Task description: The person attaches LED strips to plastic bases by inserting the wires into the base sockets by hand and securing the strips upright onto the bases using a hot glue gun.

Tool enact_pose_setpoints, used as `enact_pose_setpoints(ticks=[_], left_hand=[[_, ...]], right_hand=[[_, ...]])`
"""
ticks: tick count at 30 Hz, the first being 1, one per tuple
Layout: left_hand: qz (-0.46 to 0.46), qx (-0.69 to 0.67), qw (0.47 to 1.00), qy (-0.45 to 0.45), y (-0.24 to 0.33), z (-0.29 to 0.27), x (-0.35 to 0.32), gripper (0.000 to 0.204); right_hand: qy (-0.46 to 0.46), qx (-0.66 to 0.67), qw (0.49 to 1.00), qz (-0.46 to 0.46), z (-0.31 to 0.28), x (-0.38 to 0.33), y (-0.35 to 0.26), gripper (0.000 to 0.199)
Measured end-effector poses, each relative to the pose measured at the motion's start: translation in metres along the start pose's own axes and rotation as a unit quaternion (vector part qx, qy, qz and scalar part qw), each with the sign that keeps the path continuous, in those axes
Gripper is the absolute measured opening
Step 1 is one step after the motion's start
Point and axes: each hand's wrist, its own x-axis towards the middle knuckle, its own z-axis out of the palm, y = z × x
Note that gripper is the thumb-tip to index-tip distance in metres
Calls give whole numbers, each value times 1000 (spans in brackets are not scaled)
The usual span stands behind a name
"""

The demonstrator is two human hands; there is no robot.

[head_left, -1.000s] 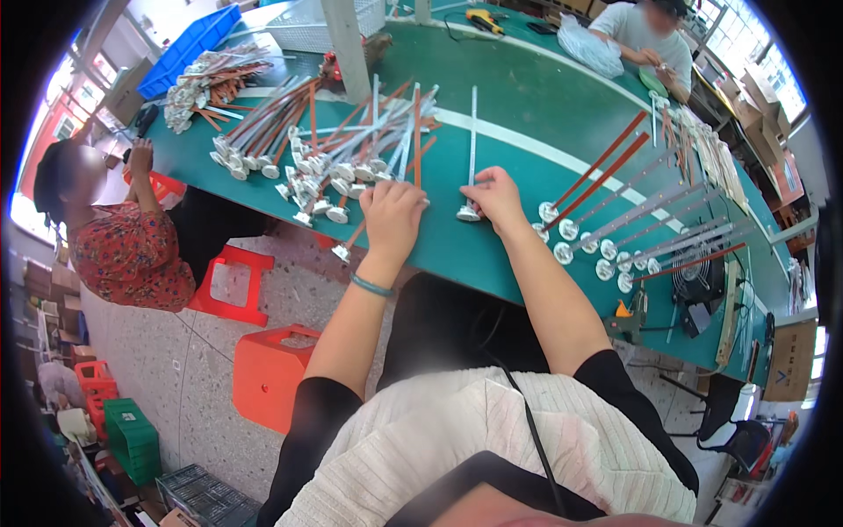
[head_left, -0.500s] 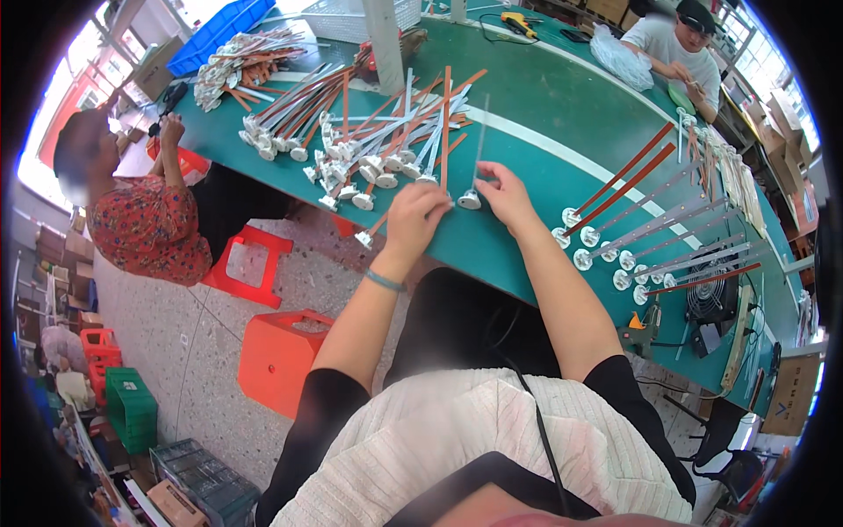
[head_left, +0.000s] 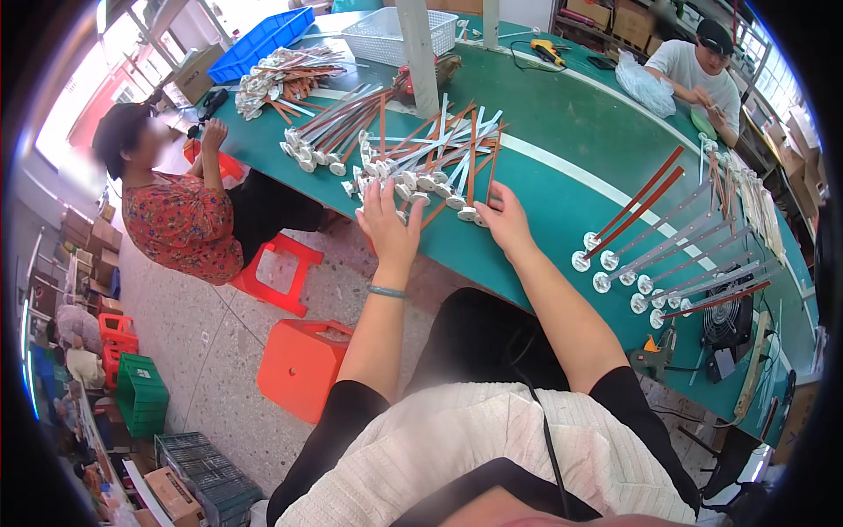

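My left hand [head_left: 386, 221] lies with fingers spread on the near edge of a heap of rods with white round ends [head_left: 436, 158] on the green table [head_left: 562, 167]. My right hand [head_left: 503, 220] rests beside it, fingers touching the white end of one rod [head_left: 469, 213] at the heap's right side. The rods are silver and orange-brown, crossing each other. A teal band circles my left wrist. Whether either hand grips a rod is hidden.
A row of similar rods [head_left: 667, 255] lies in order at the right. More rods [head_left: 290, 70] are heaped at the far left by a blue crate [head_left: 263, 39] and white basket [head_left: 386, 31]. One person [head_left: 189, 220] sits left, another [head_left: 702, 75] far right. An orange stool [head_left: 303, 364] stands below.
The view has shifted so the heap sits closer to centre. Both hands moved from one upright silver rod to the near edge of the heap, the left hand now spread flat.
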Motion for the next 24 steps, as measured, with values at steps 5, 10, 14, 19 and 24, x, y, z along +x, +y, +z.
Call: enact_pose_setpoints(ticks=[5, 10, 14, 19, 24], left_hand=[[58, 31, 997, 42, 16, -2, 26, 45], [-27, 49, 998, -1, -59, 15, 128, 44], [-132, 238, 947, -170, -46, 45, 167, 46], [-56, 58, 980, -179, -48, 57, 164, 36], [147, -134, 958, -208, -8, 83, 166, 33]], right_hand=[[1, -67, 995, -72, -11, -17, 4, 64], [-17, 19, 999, -20, -30, -45, -7, 63], [-22, 23, 999, 7, -48, -51, 0, 61], [-46, 88, 993, 70, -58, -51, 2, 59], [-56, 114, 986, 105, -43, -31, -2, 61]])
